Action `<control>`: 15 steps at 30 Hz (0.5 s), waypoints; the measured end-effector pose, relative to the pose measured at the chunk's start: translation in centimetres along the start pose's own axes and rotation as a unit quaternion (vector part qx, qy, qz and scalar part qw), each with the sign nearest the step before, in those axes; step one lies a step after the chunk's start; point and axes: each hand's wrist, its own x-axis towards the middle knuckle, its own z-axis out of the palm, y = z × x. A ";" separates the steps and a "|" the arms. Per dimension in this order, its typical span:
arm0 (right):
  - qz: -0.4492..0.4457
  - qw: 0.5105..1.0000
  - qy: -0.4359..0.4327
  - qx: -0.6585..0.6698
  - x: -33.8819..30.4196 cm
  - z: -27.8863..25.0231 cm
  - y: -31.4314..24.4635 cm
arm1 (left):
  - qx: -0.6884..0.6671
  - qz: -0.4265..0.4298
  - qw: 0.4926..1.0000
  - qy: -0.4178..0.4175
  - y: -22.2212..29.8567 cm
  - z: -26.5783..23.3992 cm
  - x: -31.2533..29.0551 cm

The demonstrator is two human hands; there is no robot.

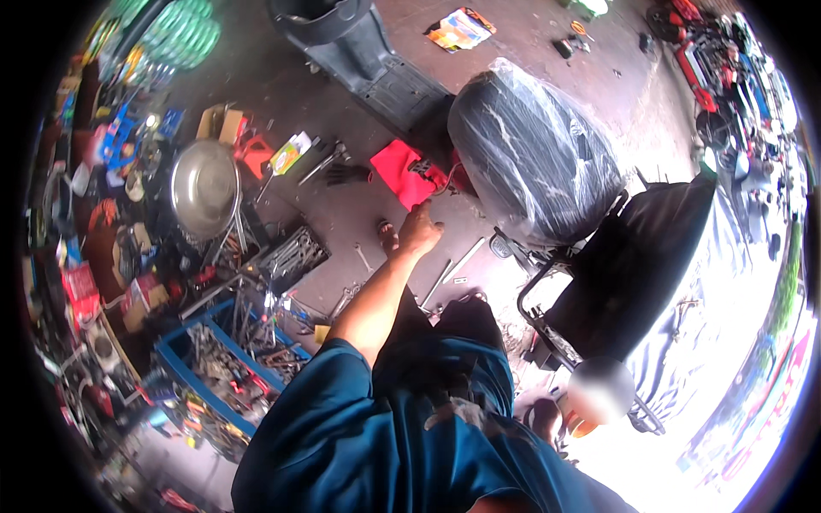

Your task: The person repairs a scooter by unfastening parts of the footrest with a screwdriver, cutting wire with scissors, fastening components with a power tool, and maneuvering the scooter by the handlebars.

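Note:
My left hand (418,231) is stretched out ahead of me, low over the floor. Its thumb points off to the right, apart from a forefinger that reaches toward the near corner of a red cloth (395,175); I cannot tell whether they touch. Nothing shows in this hand. Dark small parts lie against the cloth's right side. Beyond it is a dark grey plastic scooter body panel (402,90). A black seat wrapped in clear plastic (534,154) stands to the right of the cloth. My right hand is out of the picture.
A dark glove (349,174) and a hammer (325,162) lie left of the cloth. At left are a round metal bowl (205,190), a tray of wrenches (295,256) and a blue tool rack (192,359). A black-covered vehicle (633,265) and another person (547,419) are at right.

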 end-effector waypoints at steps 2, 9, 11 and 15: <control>0.006 0.964 0.103 0.245 0.9 -4.0 -9.2 | 0.004 0.015 1.000 0.002 0.5 1.0 3.5; -0.059 0.945 0.262 0.189 10.6 -9.4 -22.8 | -0.044 0.083 0.995 -0.021 -2.9 3.7 12.3; 0.004 0.948 0.292 0.130 13.1 -7.2 -21.5 | -0.053 0.109 0.990 -0.068 -3.6 4.4 13.5; 0.044 0.900 0.275 0.334 17.3 -6.1 -20.9 | -0.034 0.010 0.976 -0.216 -5.6 2.9 12.8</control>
